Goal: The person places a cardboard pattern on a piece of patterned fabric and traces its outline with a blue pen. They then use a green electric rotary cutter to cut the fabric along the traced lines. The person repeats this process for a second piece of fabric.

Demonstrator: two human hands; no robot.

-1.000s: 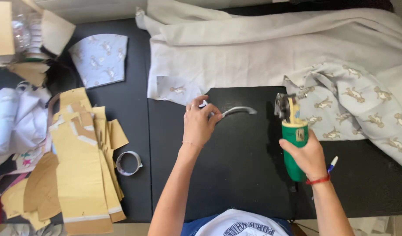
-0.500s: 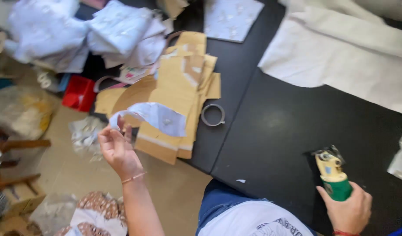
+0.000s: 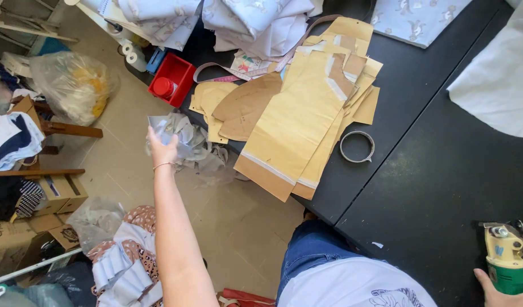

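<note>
Black tabletop [image 3: 443, 170] fills the right side of your view, and every place below is told from it. Your left hand [image 3: 162, 149] is stretched out well off its left edge, over the tiled floor [image 3: 238, 222], with a thin bracelet at the wrist. The fingers are closed on a pale fabric scrap [image 3: 159, 126], which sticks up above your knuckles. Just beyond the hand, between it and the table's edge, a heap of similar pale offcuts [image 3: 201, 149] lies on the floor.

Your right hand [image 3: 503, 291] is at the table's near right corner, mostly cut off by the frame. It is wrapped around the green body of a small electric cutter [image 3: 504, 258], which stands upright on the black surface with its blade end up.

On the table's left part, a stack of brown paper pattern pieces [image 3: 298, 113] overhangs the edge. A roll of tape [image 3: 357, 146] lies flat just to the right of that stack. Folded light printed cloth [image 3: 238, 20] is piled at the table's far left end, and white fabric [image 3: 500, 79] covers its far right. A red bin [image 3: 171, 79] sits on the floor against the table's left edge.
</note>
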